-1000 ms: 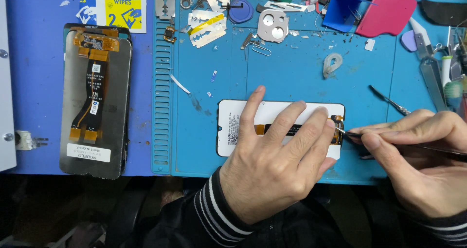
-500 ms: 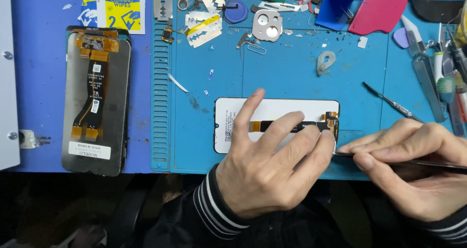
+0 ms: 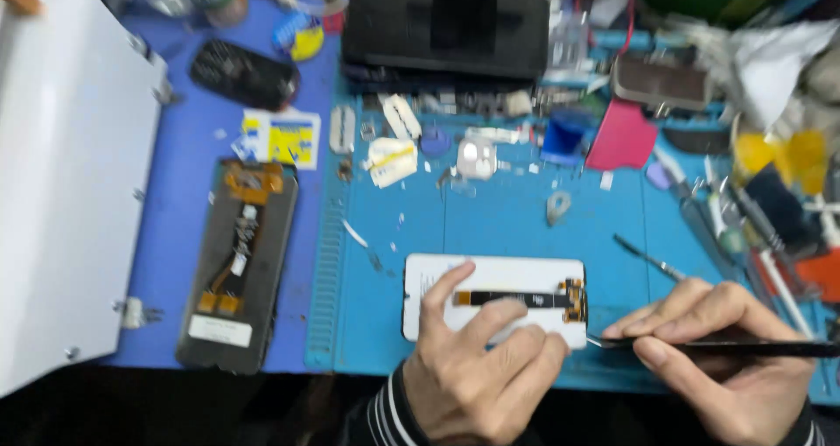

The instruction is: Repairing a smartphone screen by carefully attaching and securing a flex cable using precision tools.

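Left hand (image 3: 477,372) pressing fingers flat on a white phone screen panel (image 3: 494,299), pinning it to the blue mat (image 3: 490,227), not clasping it. Right hand (image 3: 722,354) pinching slim black tweezers (image 3: 700,344), tip touching the panel's lower right corner beside the orange-ended flex cable (image 3: 534,298). Panel lying face-down at the mat's near edge. Further left on the worktop (image 3: 192,157), a second dark screen assembly (image 3: 236,262); beyond it, a white box (image 3: 61,175). A pink card (image 3: 623,137) and a black device (image 3: 444,30) toward the back. Picture blurred throughout.
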